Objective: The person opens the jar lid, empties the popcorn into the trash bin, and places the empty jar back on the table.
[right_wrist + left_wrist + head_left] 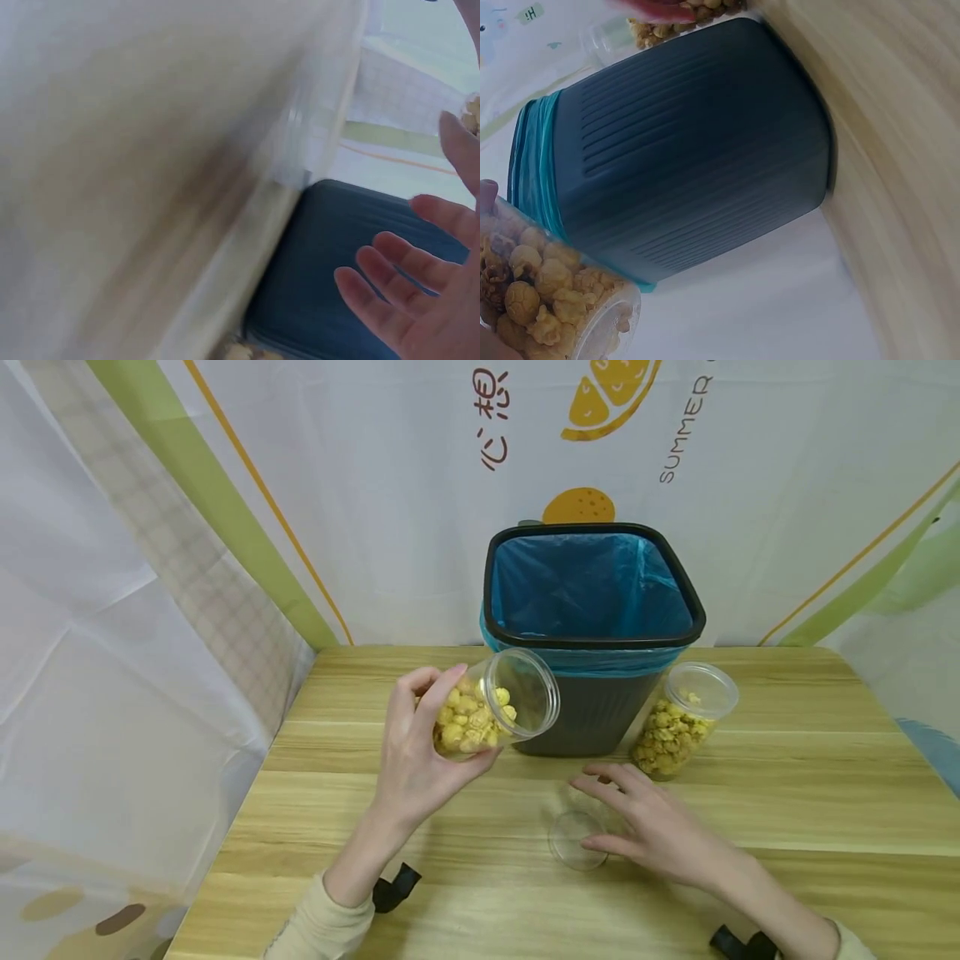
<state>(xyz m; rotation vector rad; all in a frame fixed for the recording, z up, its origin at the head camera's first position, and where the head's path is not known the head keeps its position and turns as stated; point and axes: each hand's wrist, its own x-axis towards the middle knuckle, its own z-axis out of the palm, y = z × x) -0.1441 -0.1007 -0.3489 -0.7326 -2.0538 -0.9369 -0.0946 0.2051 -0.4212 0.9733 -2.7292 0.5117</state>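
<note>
My left hand grips a clear plastic jar of yellow popcorn around its side. That jar is tilted, its uncovered mouth facing right, just in front of the bin's left side. Thumb and fingers spread apart, my right hand hovers low over the table. Below its fingertips lies a clear round plastic piece, partly hidden by the hand. In the right wrist view the fingers are loosely bent with nothing between them. A second popcorn jar stands on the table beyond that hand.
A dark waste bin with a blue liner stands at the back middle of the wooden table. The second jar is close to its right side. Printed cloth hangs behind the table and along the left.
</note>
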